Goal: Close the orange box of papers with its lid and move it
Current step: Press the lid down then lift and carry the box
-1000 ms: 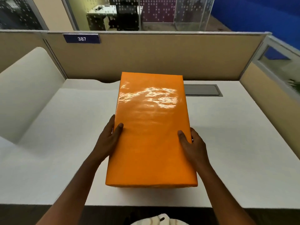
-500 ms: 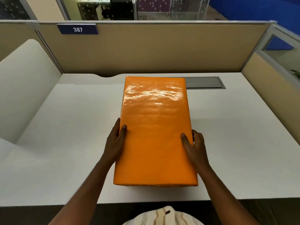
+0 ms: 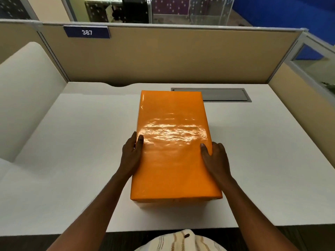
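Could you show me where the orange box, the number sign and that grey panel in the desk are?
orange box (image 3: 174,145): head view, middle of its glossy lid.
number sign (image 3: 87,32): head view, on the digits 387.
grey panel (image 3: 224,95): head view, middle of its uncovered part.

You have bare white surface (image 3: 76,142) open on both sides of the orange box (image 3: 173,147), while beyond it the grey cable hatch (image 3: 224,95) and the beige partition (image 3: 181,57) close off the far edge.
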A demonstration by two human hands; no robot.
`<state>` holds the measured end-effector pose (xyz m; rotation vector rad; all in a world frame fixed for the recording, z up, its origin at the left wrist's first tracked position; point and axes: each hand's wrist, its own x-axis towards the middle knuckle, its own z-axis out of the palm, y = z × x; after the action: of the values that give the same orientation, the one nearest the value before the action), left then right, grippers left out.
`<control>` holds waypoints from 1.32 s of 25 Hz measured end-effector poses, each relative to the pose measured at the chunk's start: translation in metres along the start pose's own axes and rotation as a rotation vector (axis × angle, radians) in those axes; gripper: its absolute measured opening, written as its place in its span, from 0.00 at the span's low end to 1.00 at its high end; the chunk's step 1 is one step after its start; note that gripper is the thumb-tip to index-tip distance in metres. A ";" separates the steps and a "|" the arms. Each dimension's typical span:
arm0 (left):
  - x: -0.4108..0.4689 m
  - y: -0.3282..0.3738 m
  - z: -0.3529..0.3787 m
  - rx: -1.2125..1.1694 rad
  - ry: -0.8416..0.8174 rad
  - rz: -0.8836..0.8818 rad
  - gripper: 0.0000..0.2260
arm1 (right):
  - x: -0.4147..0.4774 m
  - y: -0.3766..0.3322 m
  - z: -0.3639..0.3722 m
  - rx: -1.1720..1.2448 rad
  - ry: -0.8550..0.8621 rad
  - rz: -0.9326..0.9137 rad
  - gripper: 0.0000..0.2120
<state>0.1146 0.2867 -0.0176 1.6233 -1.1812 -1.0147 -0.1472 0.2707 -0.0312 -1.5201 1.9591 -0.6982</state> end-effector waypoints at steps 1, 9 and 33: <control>0.001 -0.002 0.000 0.002 0.009 0.000 0.19 | 0.001 0.001 0.001 -0.005 0.003 -0.005 0.25; 0.006 -0.014 0.003 0.038 -0.003 -0.044 0.27 | 0.005 0.003 0.007 -0.050 -0.012 0.015 0.26; 0.017 -0.014 0.010 0.255 -0.054 -0.012 0.29 | 0.011 -0.006 0.005 -0.237 -0.167 -0.113 0.33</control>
<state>0.1130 0.2712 -0.0357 1.8108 -1.3842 -0.9506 -0.1419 0.2584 -0.0320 -1.7800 1.8932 -0.3783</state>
